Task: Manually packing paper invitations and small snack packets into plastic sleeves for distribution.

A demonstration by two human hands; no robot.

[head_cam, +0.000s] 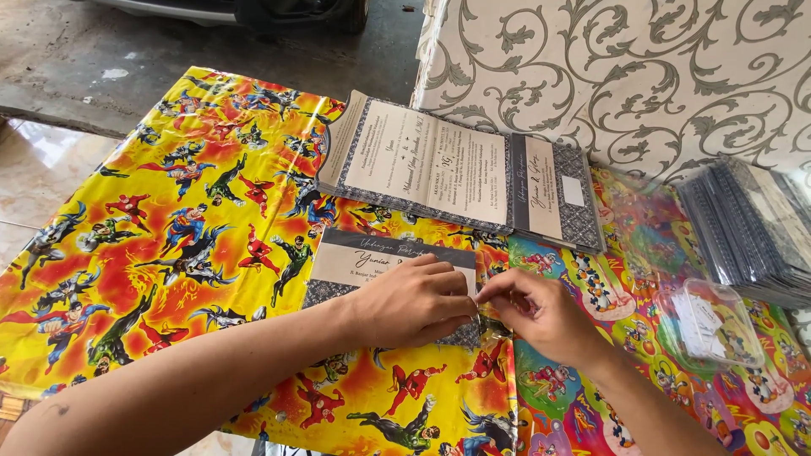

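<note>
A folded invitation card [372, 257], cream with a dark patterned border, lies on a yellow cartoon-print table cover [169, 228]. My left hand [414, 300] rests flat on the card's lower right part, pressing it down. My right hand [536, 312] meets it at the card's right edge, its fingers pinched on a thin clear plastic sleeve edge [490, 325]. How much of the card sits inside the sleeve I cannot tell.
A stack of open cards [439, 165] lies behind. A thick pile of sleeved cards [752, 224] sits at the right, with a small clear plastic box [705, 321] before it. A scroll-patterned cloth [634, 76] hangs behind; concrete floor lies beyond.
</note>
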